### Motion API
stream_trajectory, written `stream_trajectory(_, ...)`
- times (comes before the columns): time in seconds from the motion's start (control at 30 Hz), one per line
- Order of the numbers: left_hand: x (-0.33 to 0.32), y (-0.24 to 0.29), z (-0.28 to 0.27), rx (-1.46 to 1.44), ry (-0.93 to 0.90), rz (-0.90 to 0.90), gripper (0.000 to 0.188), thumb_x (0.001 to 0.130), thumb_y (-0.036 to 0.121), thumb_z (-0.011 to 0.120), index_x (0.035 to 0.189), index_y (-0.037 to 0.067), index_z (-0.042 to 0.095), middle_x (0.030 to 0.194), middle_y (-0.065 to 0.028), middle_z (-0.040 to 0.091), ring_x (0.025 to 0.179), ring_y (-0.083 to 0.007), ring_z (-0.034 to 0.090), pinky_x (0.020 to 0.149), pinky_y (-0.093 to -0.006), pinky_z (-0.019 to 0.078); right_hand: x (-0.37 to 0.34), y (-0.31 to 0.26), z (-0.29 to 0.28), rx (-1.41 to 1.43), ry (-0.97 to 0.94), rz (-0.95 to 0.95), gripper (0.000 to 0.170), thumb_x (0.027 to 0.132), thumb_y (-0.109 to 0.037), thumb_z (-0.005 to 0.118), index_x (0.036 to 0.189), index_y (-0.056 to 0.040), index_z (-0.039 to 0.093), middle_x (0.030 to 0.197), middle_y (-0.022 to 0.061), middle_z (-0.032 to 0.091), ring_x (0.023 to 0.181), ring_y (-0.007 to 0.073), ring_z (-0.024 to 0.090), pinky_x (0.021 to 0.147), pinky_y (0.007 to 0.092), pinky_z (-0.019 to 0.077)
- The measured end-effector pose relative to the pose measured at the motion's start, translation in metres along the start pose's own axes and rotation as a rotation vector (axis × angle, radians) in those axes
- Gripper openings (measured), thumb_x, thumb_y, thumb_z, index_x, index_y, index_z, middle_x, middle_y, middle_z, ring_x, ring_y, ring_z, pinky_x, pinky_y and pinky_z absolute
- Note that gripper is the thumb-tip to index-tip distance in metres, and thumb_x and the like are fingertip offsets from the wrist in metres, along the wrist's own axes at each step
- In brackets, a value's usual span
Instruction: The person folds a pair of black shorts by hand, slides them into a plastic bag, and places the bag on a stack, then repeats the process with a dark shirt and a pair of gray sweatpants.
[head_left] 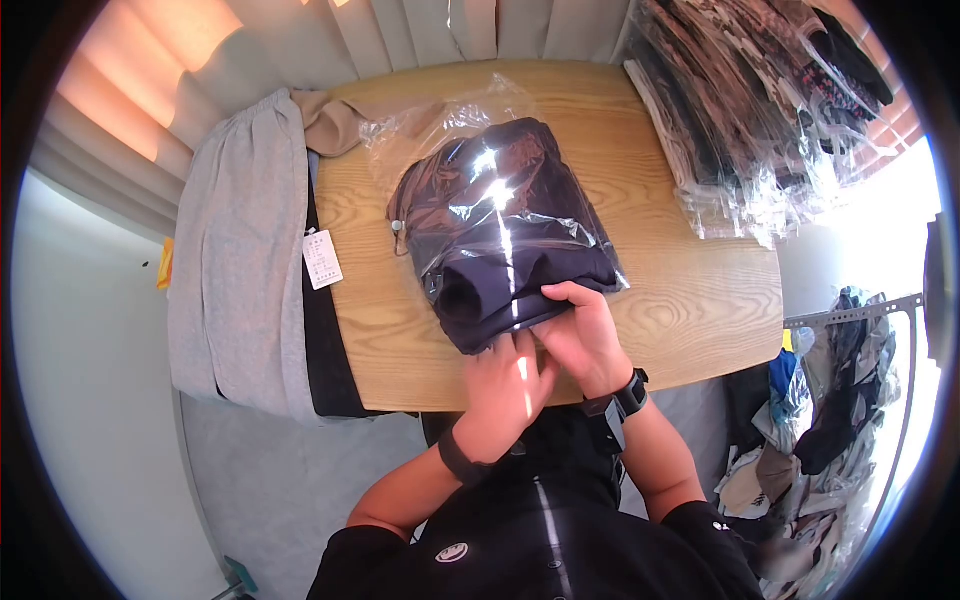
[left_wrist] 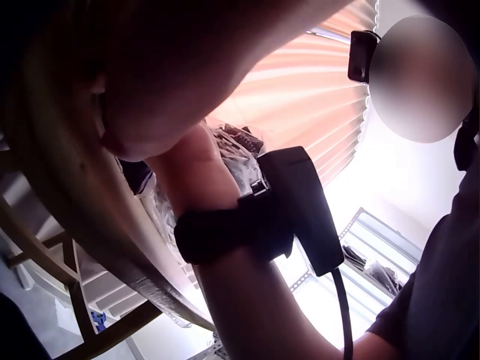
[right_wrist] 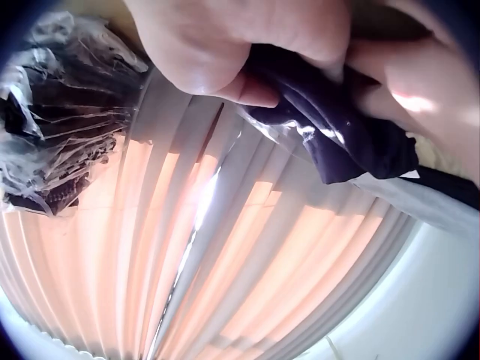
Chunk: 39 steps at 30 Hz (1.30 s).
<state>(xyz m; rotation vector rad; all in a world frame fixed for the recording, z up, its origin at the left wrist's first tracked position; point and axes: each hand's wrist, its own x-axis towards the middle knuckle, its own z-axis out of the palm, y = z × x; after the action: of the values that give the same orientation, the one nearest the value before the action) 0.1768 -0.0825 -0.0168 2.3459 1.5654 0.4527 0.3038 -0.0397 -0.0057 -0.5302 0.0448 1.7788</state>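
A folded dark garment point(head_left: 490, 230) lies in a clear plastic bag point(head_left: 520, 190) on the table, its near folds outside the plastic. My right hand point(head_left: 590, 345) grips the near right edge, one digit on top of the cloth. My left hand point(head_left: 500, 390) reaches beneath the near edge with extended fingers, tips hidden, thumb off the cloth. In the right wrist view, the right hand point(right_wrist: 240, 45) holds bunched dark cloth point(right_wrist: 330, 135), with the left hand point(right_wrist: 427, 82) beside it. The left wrist view shows the left hand point(left_wrist: 165, 97) in shadow, contact hidden.
Grey trousers point(head_left: 240, 270) with a white tag point(head_left: 322, 259) lie over dark cloth along the table's point(head_left: 700, 320) left side. A brown garment point(head_left: 330, 122) is behind them. Bagged clothes point(head_left: 750, 120) are piled at the back right; a rack with more clothes point(head_left: 830, 400) stands at right.
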Motion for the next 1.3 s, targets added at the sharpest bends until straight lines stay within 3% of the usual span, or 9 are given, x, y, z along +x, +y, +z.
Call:
stream_trajectory(0.3, -0.007, -0.011, 0.01, -0.19, 0.04, 0.136, 0.048, 0.077, 0.023, 0.069, 0.113, -0.005, 0.054, 0.111, -0.0226, 0.057, 0.1, -0.0364, 0.057, 0.083, -0.0451, 0.045, 0.018, 0.004, -0.01, -0.095, -0.018, -0.017, 0.034, 0.088, 0.004, 0.045, 0.121, 0.0068, 0.051, 0.123, 0.0144, 0.057, 0.117, 0.0277, 0.053, 0.106, 0.0414, 0.0392)
stream_trajectory(0.53, -0.031, -0.007, -0.007, -0.141, -0.028, 0.223, 0.064, 0.078, 0.022, 0.07, 0.13, -0.004, 0.045, 0.14, -0.0225, 0.04, 0.128, -0.0383, 0.039, 0.103, -0.0481, 0.0345, 0.045, 0.017, -0.021, -0.069, 0.027, -0.132, 0.021, 0.093, -0.002, 0.045, 0.11, 0.0012, 0.057, 0.115, 0.0123, 0.061, 0.109, 0.0255, 0.056, 0.101, 0.0412, 0.0437)
stream_trajectory(0.63, -0.046, -0.009, -0.007, -0.121, -0.086, 0.263, 0.069, 0.077, 0.023, 0.072, 0.133, -0.004, 0.042, 0.143, -0.023, 0.037, 0.134, -0.0388, 0.033, 0.11, -0.0496, 0.0292, 0.053, 0.025, -0.042, -0.114, -0.258, -0.291, 0.013, 0.097, -0.011, 0.051, 0.104, -0.0037, 0.06, 0.102, 0.0077, 0.064, 0.095, 0.0206, 0.06, 0.09, 0.0365, 0.0497)
stream_trajectory(0.7, -0.051, -0.009, -0.007, -0.111, -0.095, 0.294, 0.071, 0.076, 0.024, 0.073, 0.134, -0.005, 0.042, 0.143, -0.0232, 0.037, 0.135, -0.0387, 0.033, 0.111, -0.0499, 0.0276, 0.054, 0.02, -0.031, -0.151, -0.105, -0.286, 0.013, 0.097, -0.012, 0.052, 0.102, -0.0037, 0.06, 0.102, 0.008, 0.064, 0.095, 0.021, 0.06, 0.089, 0.0366, 0.0498)
stream_trajectory(0.87, -0.054, -0.014, -0.003, -0.14, -0.056, 0.324, 0.075, 0.075, 0.021, 0.075, 0.136, -0.005, 0.039, 0.142, -0.0241, 0.038, 0.135, -0.0387, 0.034, 0.111, -0.0506, 0.0281, 0.03, 0.018, -0.023, -0.113, 0.133, -0.213, 0.016, 0.098, -0.011, 0.045, 0.106, -0.0026, 0.056, 0.107, 0.0096, 0.061, 0.1, 0.024, 0.057, 0.092, 0.0408, 0.046)
stream_trajectory(0.9, -0.054, -0.013, -0.003, -0.147, -0.06, 0.326, 0.075, 0.075, 0.021, 0.075, 0.136, -0.005, 0.039, 0.142, -0.0241, 0.038, 0.135, -0.0387, 0.034, 0.111, -0.0506, 0.0281, 0.021, 0.016, -0.034, -0.12, -0.167, -0.191, 0.018, 0.097, -0.011, 0.044, 0.107, -0.0021, 0.055, 0.105, 0.01, 0.06, 0.101, 0.0242, 0.056, 0.095, 0.0411, 0.0442)
stream_trajectory(1.1, -0.05, -0.019, -0.008, -0.172, 0.018, 0.324, 0.058, 0.075, 0.01, 0.071, 0.127, -0.004, 0.05, 0.132, -0.0215, 0.049, 0.128, -0.0358, 0.044, 0.105, -0.0456, 0.0369, -0.046, 0.015, -0.029, -0.166, -0.103, -0.038, 0.03, 0.096, -0.013, 0.047, 0.122, 0.001, 0.051, 0.12, 0.0149, 0.057, 0.12, 0.0273, 0.05, 0.106, 0.0415, 0.0376)
stream_trajectory(1.17, -0.052, -0.025, -0.011, -0.135, 0.097, 0.399, 0.039, 0.077, 0.004, 0.068, 0.115, -0.001, 0.062, 0.119, -0.0153, 0.06, 0.116, -0.0288, 0.056, 0.093, -0.0385, 0.0473, -0.074, 0.008, -0.037, -0.269, -0.066, -0.03, 0.035, 0.097, -0.015, 0.048, 0.128, 0.002, 0.049, 0.127, 0.0162, 0.056, 0.126, 0.0291, 0.048, 0.108, 0.0423, 0.0369)
stream_trajectory(1.3, -0.053, -0.036, -0.028, -0.106, 0.08, 0.43, 0.031, 0.075, 0.006, 0.064, 0.106, 0.001, 0.066, 0.1, -0.0082, 0.067, 0.097, -0.0216, 0.066, 0.074, -0.0301, 0.0527, -0.115, -0.016, -0.077, -0.487, -0.237, 0.393, 0.051, 0.096, -0.016, 0.053, 0.141, 0.0016, 0.037, 0.14, 0.0187, 0.047, 0.13, 0.0319, 0.047, 0.109, 0.0452, 0.0369)
